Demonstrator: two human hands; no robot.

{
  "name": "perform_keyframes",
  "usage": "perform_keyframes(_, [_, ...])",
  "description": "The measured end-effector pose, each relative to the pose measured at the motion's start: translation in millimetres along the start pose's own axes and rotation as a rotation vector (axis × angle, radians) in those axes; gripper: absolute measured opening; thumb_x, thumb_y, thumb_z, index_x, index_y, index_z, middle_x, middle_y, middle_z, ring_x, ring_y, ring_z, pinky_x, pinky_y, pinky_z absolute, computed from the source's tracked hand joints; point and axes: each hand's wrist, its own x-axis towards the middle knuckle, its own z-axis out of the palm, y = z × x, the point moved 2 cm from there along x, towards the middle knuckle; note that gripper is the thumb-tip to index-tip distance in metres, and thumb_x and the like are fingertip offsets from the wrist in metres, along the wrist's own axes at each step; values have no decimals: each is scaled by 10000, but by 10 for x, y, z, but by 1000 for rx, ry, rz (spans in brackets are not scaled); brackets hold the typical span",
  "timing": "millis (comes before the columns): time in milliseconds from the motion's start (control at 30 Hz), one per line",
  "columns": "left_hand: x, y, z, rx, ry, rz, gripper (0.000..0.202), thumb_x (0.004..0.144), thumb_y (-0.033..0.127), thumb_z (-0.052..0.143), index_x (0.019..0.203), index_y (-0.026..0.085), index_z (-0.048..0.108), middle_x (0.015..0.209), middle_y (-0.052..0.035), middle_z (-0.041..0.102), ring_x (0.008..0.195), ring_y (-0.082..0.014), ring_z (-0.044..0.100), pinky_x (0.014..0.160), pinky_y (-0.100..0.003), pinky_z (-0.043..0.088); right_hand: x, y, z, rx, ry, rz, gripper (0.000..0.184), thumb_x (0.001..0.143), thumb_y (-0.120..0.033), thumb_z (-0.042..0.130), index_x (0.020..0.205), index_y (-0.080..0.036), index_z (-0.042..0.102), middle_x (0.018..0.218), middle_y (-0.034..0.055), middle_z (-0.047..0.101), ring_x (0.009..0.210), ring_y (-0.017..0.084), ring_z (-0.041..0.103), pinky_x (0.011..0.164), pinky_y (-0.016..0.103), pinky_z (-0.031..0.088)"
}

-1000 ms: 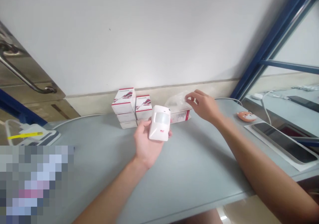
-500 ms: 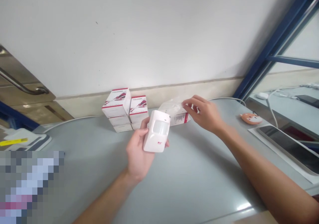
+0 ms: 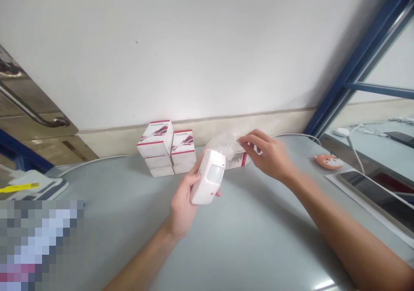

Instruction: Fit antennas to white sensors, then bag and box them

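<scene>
A white motion sensor (image 3: 208,178) with a pale curved window is gripped in my left hand (image 3: 183,204), tilted with its top toward the wall. Above and behind it, my right hand (image 3: 267,155) pinches the edge of a clear plastic bag (image 3: 229,140) between thumb and fingers. The bag lies between the sensor's top and my right fingertips. Behind the bag, partly covered by it and my hand, is a white and red box (image 3: 237,161) on the grey table (image 3: 246,239).
Several white and red boxes (image 3: 157,137) stand stacked against the wall. On the right are an orange animal-face item (image 3: 328,161) and a dark phone-like slab (image 3: 378,196) on a white sheet. A yellow strip (image 3: 19,187) lies on a white item at the left.
The motion sensor has turned in my left hand, showing more of its left side. My right hand still pinches the bag, and the whole view has shifted slightly.
</scene>
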Motion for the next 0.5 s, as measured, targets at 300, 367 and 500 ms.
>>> perform_keyframes(300, [-16, 40, 59, -64, -106, -48, 672, 961, 403, 440, 1563, 108, 482, 953, -100, 745, 735, -238, 645, 763, -375, 489, -7, -93, -10, 21, -59, -2, 230, 1071, -266, 511, 1183, -299, 709, 1149, 42, 722, 718, 146, 668, 624, 298, 494])
perform_keyframes(367, [-19, 64, 72, -87, -116, -56, 658, 954, 387, 441, 1576, 176, 474, 1097, -99, 742, 719, -224, 653, 752, -374, 489, -4, -105, 3, 23, -85, 6, 244, 1066, -259, 501, 1190, -296, 707, 1167, 49, 726, 746, 160, 681, 628, 308, 497])
perform_keyframes(500, [-13, 69, 89, -82, -115, -77, 665, 944, 400, 449, 1563, 157, 483, 1015, -99, 738, 690, -237, 653, 729, -376, 476, -9, -112, 25, 17, -112, 33, 318, 1059, -250, 472, 1282, -318, 688, 1235, 58, 725, 735, 167, 675, 614, 326, 499])
